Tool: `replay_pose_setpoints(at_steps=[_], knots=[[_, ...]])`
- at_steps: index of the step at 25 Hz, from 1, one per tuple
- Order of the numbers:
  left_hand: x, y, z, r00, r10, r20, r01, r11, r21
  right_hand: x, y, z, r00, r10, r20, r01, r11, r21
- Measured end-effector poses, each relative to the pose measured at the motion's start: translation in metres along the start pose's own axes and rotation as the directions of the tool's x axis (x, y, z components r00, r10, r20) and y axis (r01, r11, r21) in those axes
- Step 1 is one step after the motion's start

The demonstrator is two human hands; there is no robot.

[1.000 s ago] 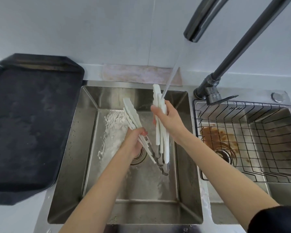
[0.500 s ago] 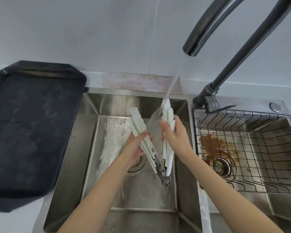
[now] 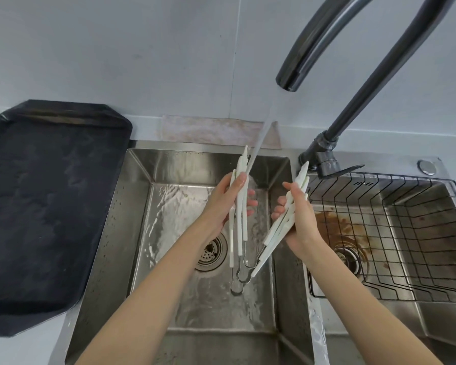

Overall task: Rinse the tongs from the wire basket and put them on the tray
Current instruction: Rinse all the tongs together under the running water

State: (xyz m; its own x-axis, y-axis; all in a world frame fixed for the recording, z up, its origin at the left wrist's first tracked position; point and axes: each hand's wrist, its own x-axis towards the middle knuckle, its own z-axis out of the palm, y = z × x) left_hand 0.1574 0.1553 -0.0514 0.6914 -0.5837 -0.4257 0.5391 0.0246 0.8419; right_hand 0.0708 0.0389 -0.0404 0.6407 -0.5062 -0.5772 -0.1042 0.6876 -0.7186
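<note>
Several white tongs with wire loop ends are held over the left sink basin. My left hand grips one bunch of tongs upright, its tips in the water stream from the dark faucet. My right hand grips a second bunch of tongs, tilted, tips pointing up right toward the faucet base. The wire loops of both bunches hang close together low in the basin. The black tray lies on the counter to the left with nothing on it. The wire basket sits in the right basin, no tongs in it.
Water runs over the left basin floor around the drain. The right basin has brown stains near its drain. The faucet arm crosses above the right side. A grey wall stands behind the counter.
The two bunches of tongs have spread apart. My right hand moved right, out of the stream, toward the basket edge. My left hand raised its bunch into the stream.
</note>
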Motion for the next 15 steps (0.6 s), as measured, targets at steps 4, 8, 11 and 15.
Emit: replay_pose_setpoints(at_steps=[4,8,11,15], knots=[[0.004,0.005,0.009,0.999,0.021,-0.041,-0.017,0.995,0.101,-0.001,0.005,-0.004,1.000,-0.002,0.007,0.002,1.000,0.007],[0.006,0.014,0.013,0.989,0.119,-0.082,-0.092,0.956,0.277,-0.002,0.009,-0.007,1.000,-0.011,0.017,0.010,1.000,0.013],[0.008,0.021,0.016,0.978,0.209,-0.017,-0.183,0.889,0.420,0.000,0.011,-0.009,0.999,0.021,0.028,-0.024,0.995,0.097],[0.008,0.022,0.019,0.964,0.265,-0.003,-0.244,0.894,0.377,0.000,0.007,-0.008,0.999,-0.027,0.022,0.026,0.999,0.048]])
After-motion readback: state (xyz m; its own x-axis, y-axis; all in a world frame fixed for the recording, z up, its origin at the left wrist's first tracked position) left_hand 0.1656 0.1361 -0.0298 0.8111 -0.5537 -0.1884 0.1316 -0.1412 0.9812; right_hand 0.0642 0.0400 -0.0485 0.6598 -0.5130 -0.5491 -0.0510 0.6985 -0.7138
